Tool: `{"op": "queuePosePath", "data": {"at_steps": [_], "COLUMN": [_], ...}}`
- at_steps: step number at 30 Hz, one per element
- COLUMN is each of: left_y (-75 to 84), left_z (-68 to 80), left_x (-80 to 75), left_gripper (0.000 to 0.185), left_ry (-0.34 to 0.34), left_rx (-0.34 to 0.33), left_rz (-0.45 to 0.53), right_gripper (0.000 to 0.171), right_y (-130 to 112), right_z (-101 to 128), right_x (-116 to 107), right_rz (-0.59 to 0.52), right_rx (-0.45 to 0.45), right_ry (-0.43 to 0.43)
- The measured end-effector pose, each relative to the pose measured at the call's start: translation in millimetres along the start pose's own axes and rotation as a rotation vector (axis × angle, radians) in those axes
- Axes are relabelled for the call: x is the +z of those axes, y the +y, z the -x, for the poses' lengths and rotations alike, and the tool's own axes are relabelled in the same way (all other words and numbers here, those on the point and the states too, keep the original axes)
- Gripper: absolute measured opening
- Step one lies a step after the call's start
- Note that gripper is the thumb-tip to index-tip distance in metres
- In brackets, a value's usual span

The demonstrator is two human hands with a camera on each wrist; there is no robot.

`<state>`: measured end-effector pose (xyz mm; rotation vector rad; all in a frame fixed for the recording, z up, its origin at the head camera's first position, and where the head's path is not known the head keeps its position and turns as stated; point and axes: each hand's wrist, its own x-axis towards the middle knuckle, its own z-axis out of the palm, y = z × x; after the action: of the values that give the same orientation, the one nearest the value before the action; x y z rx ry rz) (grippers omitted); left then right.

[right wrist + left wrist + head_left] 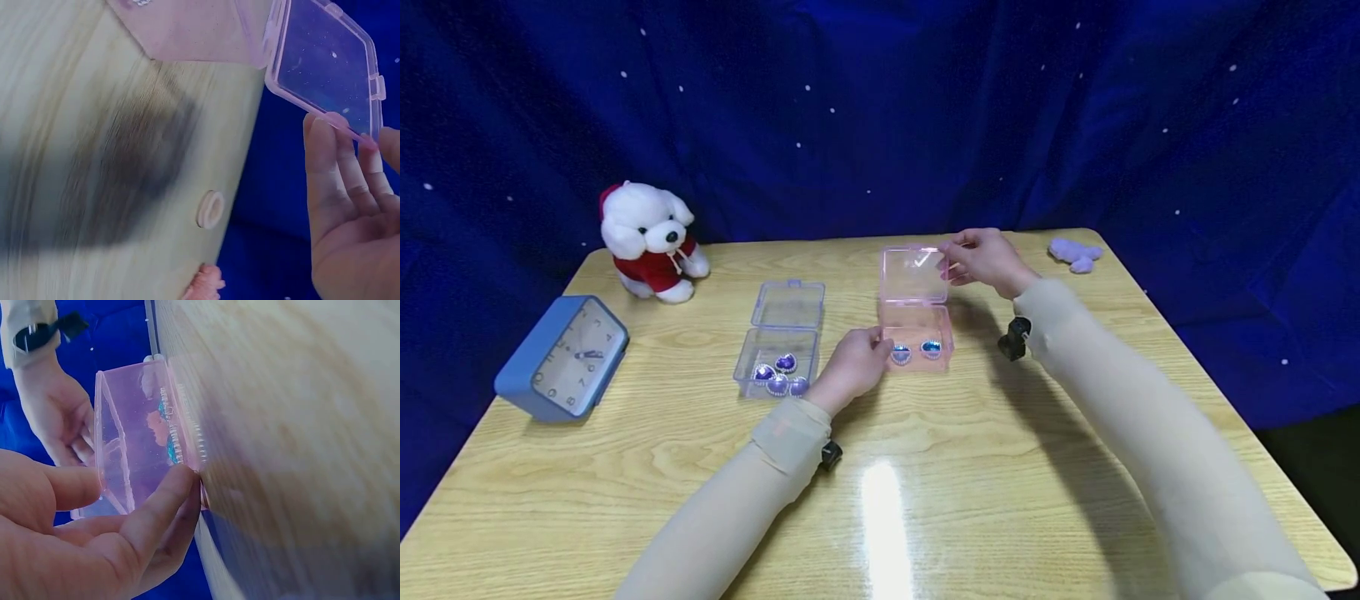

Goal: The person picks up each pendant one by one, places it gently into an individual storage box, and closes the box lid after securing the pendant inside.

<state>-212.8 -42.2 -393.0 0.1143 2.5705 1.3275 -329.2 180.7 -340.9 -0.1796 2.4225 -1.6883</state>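
A clear pink plastic box point(917, 317) stands with its lid point(908, 282) raised. Inside it, near the front, lie two blue gems point(931, 348) with pale beaded rims. My left hand point(859, 364) holds the box by its left side, thumb on the upper rim and fingertips low on the wall in the left wrist view. At the lid's right edge, my right hand point(987, 260) pinches the rim; the right wrist view shows its fingertips against the lid frame. Left of my left hand sits an open clear purple box point(790, 337) holding several purple gems point(786, 363).
A blue clock point(561, 358) and a white plush dog point(651, 237) in red stand on the left of the wooden table point(970, 500). Behind my right hand lies a small lilac plush point(1075, 252). The right wrist view shows a pale ring point(210, 209) near the table edge.
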Motion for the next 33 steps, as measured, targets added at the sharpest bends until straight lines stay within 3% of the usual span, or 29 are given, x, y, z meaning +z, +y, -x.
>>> {"op": "queuePosePath", "data": {"at_steps": [5,9,15,21,28,33], "left_y": [0.3,0.5,-0.4,-0.8,-1.7,-1.3], "left_z": [0.5,0.3,0.1,1.2,3.2,5.2], "left_x": [-1.3,-2.1,-1.2,-0.8,-1.5,-5.4], "left_gripper": [0.051,0.05,0.048,0.044,0.044,0.046], "left_ry": [0.005,0.013,0.024,0.016,0.016,-0.025], "left_rx": [0.013,0.024,0.035,0.045,0.065,0.061], "left_rz": [-0.032,-0.042,-0.021,-0.009,-0.004,-0.02], "right_gripper": [0.029,0.032,0.026,0.016,0.019,0.024], "right_y": [-1.8,-1.0,2.9,17.5,44.1,53.9], "right_z": [22.1,37.7,60.0,79.3,90.7,92.1], "right_x": [-7.3,-8.9,-3.8,9.4,23.4,27.2], "right_rz": [0.052,0.168,0.352,0.459,0.655,0.733], "right_rx": [-0.095,-0.187,-0.313,-0.488,-0.76,-0.849], "right_ry": [-0.049,-0.075,-0.07,-0.046,-0.018,-0.008]}}
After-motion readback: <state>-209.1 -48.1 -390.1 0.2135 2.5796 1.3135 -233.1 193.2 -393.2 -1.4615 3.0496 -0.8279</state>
